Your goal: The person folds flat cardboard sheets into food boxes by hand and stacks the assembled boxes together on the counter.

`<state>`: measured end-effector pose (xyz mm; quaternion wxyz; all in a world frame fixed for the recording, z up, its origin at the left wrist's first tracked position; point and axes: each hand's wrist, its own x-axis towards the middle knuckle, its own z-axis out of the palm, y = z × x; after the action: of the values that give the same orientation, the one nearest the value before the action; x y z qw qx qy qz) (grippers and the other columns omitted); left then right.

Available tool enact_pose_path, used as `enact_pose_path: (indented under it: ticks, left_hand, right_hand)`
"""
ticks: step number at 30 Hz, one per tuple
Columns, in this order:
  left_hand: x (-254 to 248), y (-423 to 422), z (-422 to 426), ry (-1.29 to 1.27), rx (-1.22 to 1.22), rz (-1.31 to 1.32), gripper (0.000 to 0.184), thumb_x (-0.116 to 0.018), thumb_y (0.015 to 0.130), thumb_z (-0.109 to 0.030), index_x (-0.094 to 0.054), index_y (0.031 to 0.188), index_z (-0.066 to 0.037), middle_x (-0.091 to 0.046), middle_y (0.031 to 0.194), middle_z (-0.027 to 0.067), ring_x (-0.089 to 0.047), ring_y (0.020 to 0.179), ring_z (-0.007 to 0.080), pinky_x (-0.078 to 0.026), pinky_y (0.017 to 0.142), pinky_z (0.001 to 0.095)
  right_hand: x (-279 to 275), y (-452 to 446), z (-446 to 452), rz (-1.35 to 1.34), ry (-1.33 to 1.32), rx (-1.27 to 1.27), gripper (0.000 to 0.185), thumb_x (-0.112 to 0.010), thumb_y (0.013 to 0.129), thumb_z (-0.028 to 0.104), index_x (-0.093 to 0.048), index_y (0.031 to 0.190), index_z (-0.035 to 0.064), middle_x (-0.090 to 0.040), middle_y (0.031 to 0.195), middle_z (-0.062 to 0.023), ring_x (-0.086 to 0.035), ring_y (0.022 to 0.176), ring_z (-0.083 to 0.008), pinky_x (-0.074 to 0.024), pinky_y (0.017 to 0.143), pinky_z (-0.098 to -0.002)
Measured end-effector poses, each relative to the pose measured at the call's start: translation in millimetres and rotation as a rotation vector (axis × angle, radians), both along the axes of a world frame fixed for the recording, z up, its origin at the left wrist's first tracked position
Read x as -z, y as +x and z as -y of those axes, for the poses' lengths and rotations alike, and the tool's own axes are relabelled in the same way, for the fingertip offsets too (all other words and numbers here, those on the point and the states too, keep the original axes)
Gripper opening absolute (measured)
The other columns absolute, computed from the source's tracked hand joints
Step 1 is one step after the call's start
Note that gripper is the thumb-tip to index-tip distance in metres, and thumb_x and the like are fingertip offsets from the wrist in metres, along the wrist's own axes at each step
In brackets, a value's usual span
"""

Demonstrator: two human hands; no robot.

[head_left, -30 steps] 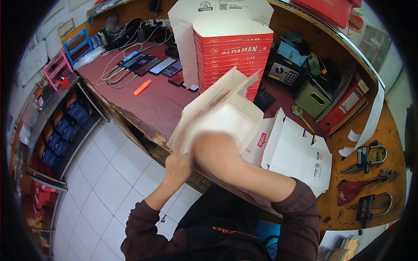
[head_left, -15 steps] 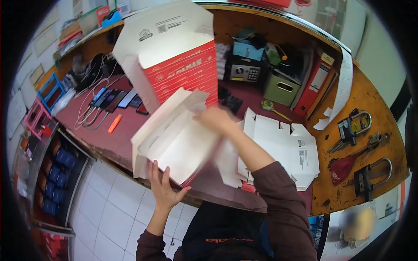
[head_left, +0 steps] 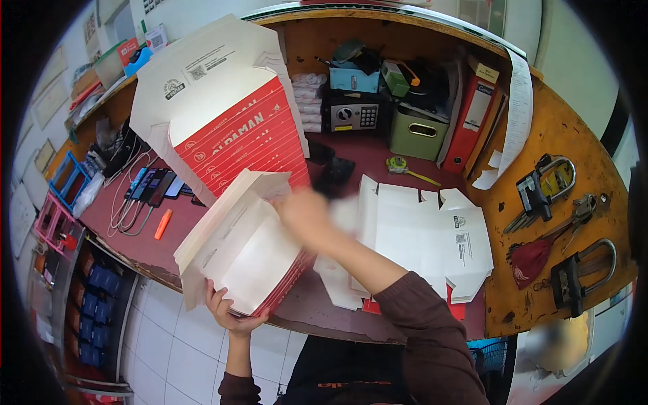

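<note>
Fingers of the left hand (head_left: 233, 316) are curled snugly around the near left corner of an open box (head_left: 253, 260), thumb below against its red side, so that hand is closed on cardboard; the tips are visible, the palm mostly tucked under. Over at the box's far right rim, the right hand (head_left: 304, 219) is a smear of motion, fingers lost in blur, and whether it's pinching the rim or only brushing it, I can't tell. Red edges run close together down the box's right side, too tightly to count the layers. Just right of the right hand, flattened white boxes (head_left: 422, 233) overlap, their left end partly behind the forearm and bits of red peeking out underneath. Beyond the left hand, up and to its left, lies an orange marker (head_left: 163, 224); past the right hand, a tall stack of red boxes (head_left: 239, 145) rises, its lower part hidden by the open box. Dark items (head_left: 334, 174) sit behind the right hand, too murky to name. Farther out from it come a tape measure (head_left: 398, 165), a green tin (head_left: 418, 137) and a small safe (head_left: 354, 117). Far left of the stack, phones (head_left: 157, 187) crowd together under tangled cables, some cut off from view.
</note>
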<state>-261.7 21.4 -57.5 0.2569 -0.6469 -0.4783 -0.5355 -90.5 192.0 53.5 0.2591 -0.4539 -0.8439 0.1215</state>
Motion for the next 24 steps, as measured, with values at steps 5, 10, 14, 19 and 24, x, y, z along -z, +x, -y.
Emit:
enact_pose_path:
  ticks: [5, 10, 14, 19, 24]
  left_hand:
    - [-10, 12, 8, -0.080, -0.102, 0.008, 0.068, -0.070, 0.061, -0.048, -0.037, 0.105, -0.007, -0.043, 0.107, 0.0137, -0.037, 0.114, 0.0430, -0.027, 0.097, 0.0575]
    - [-10, 59, 31, 0.191, -0.270, 0.023, 0.061, -0.064, 0.071, -0.039, -0.034, 0.114, -0.009, -0.036, 0.119, 0.0138, -0.037, 0.114, 0.0403, -0.027, 0.097, 0.0557]
    - [-54, 129, 1, -0.426, 0.658, 0.004, 0.038, -0.070, 0.066, -0.017, -0.051, 0.098, -0.008, -0.058, 0.098, 0.0120, -0.057, 0.090, 0.0314, -0.040, 0.088, 0.0474]
    - [-62, 206, -51, -0.711, 0.730, -0.436, 0.047, -0.068, 0.070, -0.024, -0.050, 0.108, -0.002, -0.047, 0.121, 0.0177, -0.046, 0.111, 0.0355, -0.036, 0.095, 0.0411]
    - [-41, 230, -75, -0.903, 0.699, -0.573, 0.054, -0.067, 0.069, -0.030, -0.050, 0.113, -0.005, -0.044, 0.123, 0.0191, -0.042, 0.115, 0.0349, -0.039, 0.092, 0.0389]
  right_hand:
    - [-4, 3, -3, -0.085, -0.129, 0.073, 0.053, -0.036, 0.088, 0.046, -0.066, 0.076, 0.0049, -0.060, 0.072, -0.0246, -0.060, 0.073, -0.0393, -0.0468, 0.067, -0.0451]
    - [-16, 67, 22, -0.242, -0.158, 0.035, 0.054, -0.035, 0.087, 0.050, -0.065, 0.083, 0.0051, -0.062, 0.075, -0.0199, -0.060, 0.075, -0.0381, -0.0461, 0.070, -0.0441]
    - [-35, 146, 70, -0.386, -0.321, 0.058, 0.043, -0.045, 0.086, 0.042, -0.061, 0.100, 0.0033, -0.063, 0.088, -0.0160, -0.061, 0.082, -0.0312, -0.0469, 0.072, -0.0382]
    - [-12, 212, 125, -0.455, -0.315, 0.165, 0.027, -0.057, 0.082, 0.016, -0.059, 0.103, -0.0013, -0.063, 0.091, -0.0138, -0.061, 0.081, -0.0206, -0.0463, 0.069, -0.0283]
    - [30, 243, 176, -0.732, -0.612, 0.059, 0.026, -0.055, 0.084, 0.012, -0.058, 0.105, -0.0031, -0.063, 0.080, -0.0079, -0.059, 0.078, -0.0140, -0.0467, 0.068, -0.0259]
